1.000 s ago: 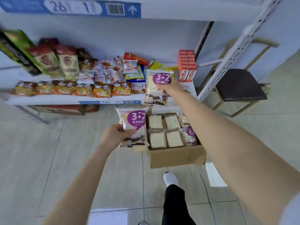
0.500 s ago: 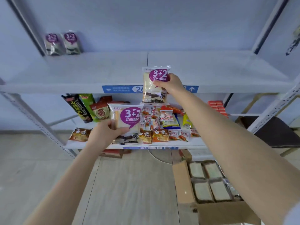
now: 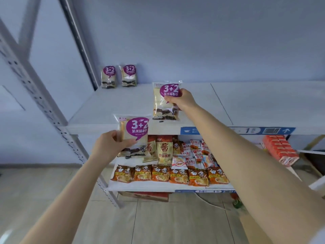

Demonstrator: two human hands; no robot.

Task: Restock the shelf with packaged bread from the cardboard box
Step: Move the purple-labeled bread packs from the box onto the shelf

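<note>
The right grip [image 3: 182, 101] pinches a bread packet [image 3: 163, 106] over the upper shelf [image 3: 109, 110], the left grip [image 3: 109, 147] clutching a second packet [image 3: 137, 131] before its front edge.

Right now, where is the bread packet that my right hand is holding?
Head view, centre: the bread packet, held upright by your right hand, is over the upper shelf, forward and right of the two packets at its back left.

Two bare arms, both reached forward: left hand [image 3: 110, 146] held lower, thumb pinching a bread packet [image 3: 137, 131]; right hand [image 3: 183, 101] raised higher, fingers curled round a second bread packet [image 3: 162, 104].
</note>
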